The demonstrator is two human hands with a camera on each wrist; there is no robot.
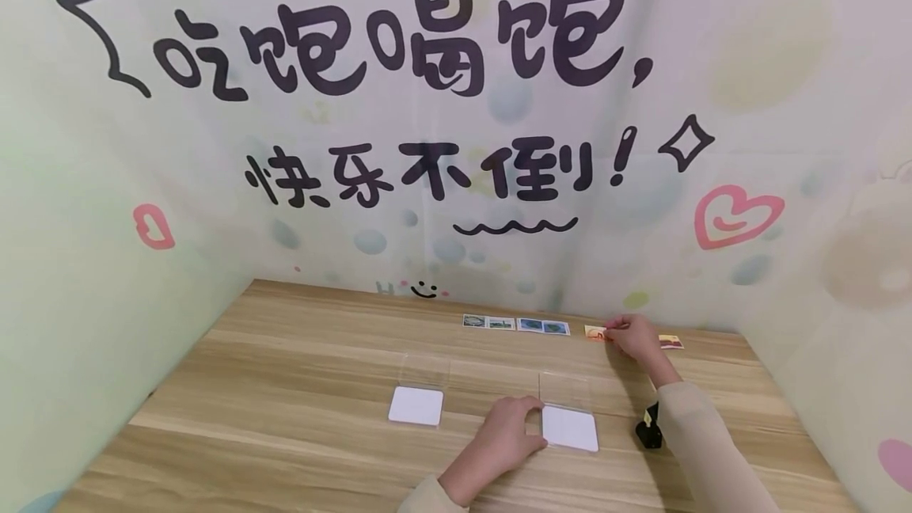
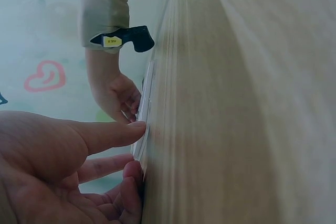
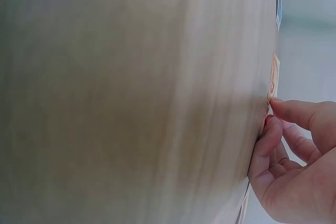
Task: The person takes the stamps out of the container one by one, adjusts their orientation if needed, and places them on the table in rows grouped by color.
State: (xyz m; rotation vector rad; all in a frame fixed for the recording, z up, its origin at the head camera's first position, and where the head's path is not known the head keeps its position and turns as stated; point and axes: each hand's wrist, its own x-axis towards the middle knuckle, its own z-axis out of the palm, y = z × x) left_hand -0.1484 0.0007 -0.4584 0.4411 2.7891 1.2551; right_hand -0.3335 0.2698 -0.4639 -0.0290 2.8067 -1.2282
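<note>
On the table, my left hand [image 1: 502, 430] has its thumb and a finger spread along the left side of a clear plastic case [image 1: 564, 389] with a white panel [image 1: 570, 428]. In the left wrist view, the thumb [image 2: 121, 134] lies straight to the case's edge, other fingers bent below. Farther back, my right hand [image 1: 636, 336] pinches a small orange, stamp-like picture strip [image 1: 594, 332] between thumb and fingertip, its far part hidden by the hand. The right wrist view shows this strip [image 3: 274, 74] rising past the thumb tip, close over the table.
A second clear case with a white panel [image 1: 416, 405] lies left of my left hand. Green and blue picture strips [image 1: 516, 324] line the table's back edge; a yellow-red strip [image 1: 671, 342] lies right of my right hand. A black device [image 1: 649, 430] sits at the right sleeve. Printed cloth walls surround the table.
</note>
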